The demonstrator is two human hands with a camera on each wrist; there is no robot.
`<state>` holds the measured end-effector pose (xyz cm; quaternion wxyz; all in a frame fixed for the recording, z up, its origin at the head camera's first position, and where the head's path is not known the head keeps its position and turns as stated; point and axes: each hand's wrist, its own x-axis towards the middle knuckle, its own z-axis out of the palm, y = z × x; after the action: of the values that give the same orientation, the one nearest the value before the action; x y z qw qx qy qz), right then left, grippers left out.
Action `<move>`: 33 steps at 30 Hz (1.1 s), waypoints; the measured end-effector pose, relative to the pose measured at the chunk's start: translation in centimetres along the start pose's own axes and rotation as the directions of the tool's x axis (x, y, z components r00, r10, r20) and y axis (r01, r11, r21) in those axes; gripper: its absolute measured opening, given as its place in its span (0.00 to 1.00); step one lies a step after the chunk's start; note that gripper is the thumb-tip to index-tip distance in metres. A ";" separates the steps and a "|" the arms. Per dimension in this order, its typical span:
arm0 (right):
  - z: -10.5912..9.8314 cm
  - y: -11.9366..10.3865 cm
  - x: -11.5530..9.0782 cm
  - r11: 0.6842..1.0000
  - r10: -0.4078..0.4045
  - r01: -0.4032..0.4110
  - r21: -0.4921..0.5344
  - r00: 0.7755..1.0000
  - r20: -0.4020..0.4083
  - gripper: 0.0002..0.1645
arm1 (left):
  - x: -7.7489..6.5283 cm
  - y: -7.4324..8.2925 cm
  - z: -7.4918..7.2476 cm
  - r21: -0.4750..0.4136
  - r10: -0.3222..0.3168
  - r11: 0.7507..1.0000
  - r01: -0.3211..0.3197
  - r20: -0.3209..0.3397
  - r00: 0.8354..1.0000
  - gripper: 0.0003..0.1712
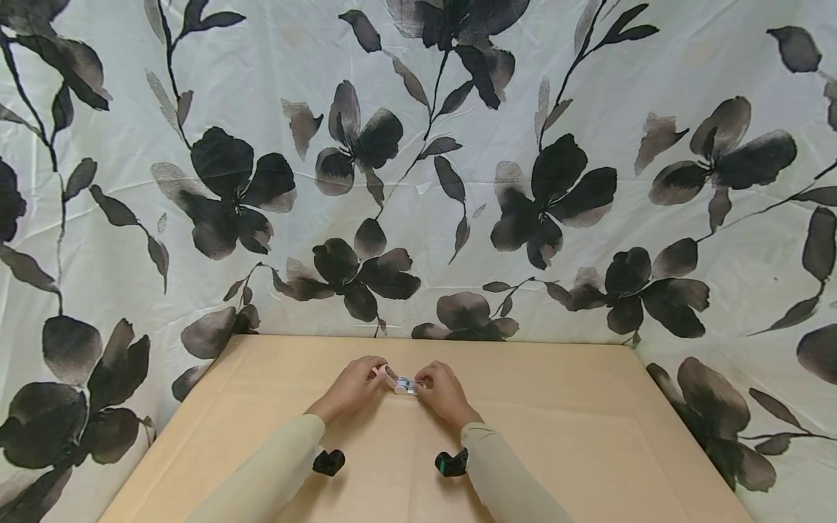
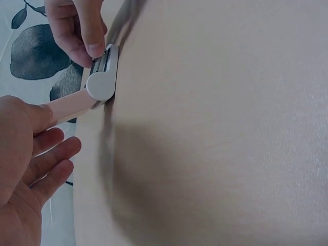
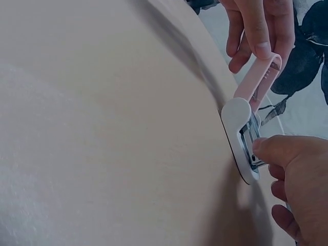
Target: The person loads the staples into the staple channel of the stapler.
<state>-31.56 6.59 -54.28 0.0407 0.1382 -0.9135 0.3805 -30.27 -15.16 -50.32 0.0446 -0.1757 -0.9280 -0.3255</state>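
Note:
A small stapler with a pink top arm (image 3: 251, 79) and a white base (image 3: 237, 115) stands opened wide over the table. My left hand (image 1: 354, 386) pinches the free end of the pink arm between thumb and finger; its other fingers are spread loosely in the left wrist view. With thumb and fingertip, my right hand (image 1: 446, 392) pinches at the metal staple channel (image 3: 249, 136) near the base's far end. Whether staples lie inside the channel cannot be made out.
The tan covered table (image 1: 556, 421) spreads around both hands, with its far edge just beyond them. Behind it hangs a white cloth (image 1: 458, 218) printed with dark flowers. A black wrist device (image 1: 328, 463) sits under each forearm.

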 end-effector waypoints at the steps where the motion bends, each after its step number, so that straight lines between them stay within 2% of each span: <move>1: -0.1 0.1 0.0 1.000 0.002 -0.002 -0.001 1.000 0.000 0.04 | 0.0 0.0 0.0 0.001 0.001 1.000 -0.001 0.000 1.000 0.13; 7: -0.4 0.5 0.0 0.999 -0.020 0.020 -0.026 1.000 0.004 0.08 | 0.1 0.0 0.1 0.012 0.001 1.000 -0.001 0.002 1.000 0.14; 14: -0.6 1.0 0.0 1.000 -0.007 0.007 -0.030 1.000 0.014 0.11 | 0.2 -0.1 0.2 0.018 -0.013 1.000 0.013 -0.010 1.000 0.14; 33: -0.7 1.3 0.1 0.999 -0.018 0.020 -0.043 0.999 0.045 0.11 | 0.6 -0.1 0.4 0.021 -0.001 1.000 0.002 -0.036 0.999 0.09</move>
<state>-32.06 7.89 -54.67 0.0269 0.1543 -0.9209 0.3569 -30.85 -14.84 -50.60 0.0630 -0.1685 -0.9307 -0.3186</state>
